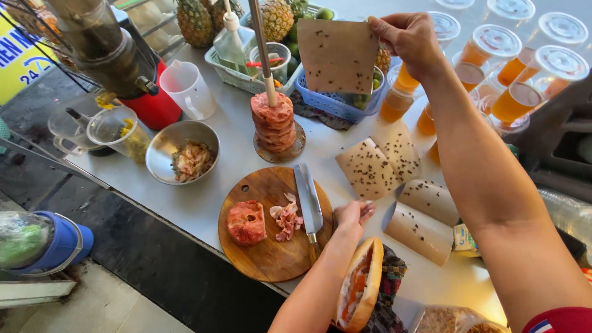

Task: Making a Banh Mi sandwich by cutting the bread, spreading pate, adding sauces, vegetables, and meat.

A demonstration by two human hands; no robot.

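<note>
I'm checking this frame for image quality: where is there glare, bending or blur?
In the head view, daylight glares off the metal table near the bottom right; the wide lens bends the edges, stretching the right hand and arm; the cutting board and knife are sharp; the sandwich is slightly soft.

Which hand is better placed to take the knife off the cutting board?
Left: the left hand sits right beside the handle of the knife, while the right hand is raised far off, pinching a brown paper sheet.

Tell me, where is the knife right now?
The knife lies on the round cutting board, right of the meat scraps, near the left hand.
</note>
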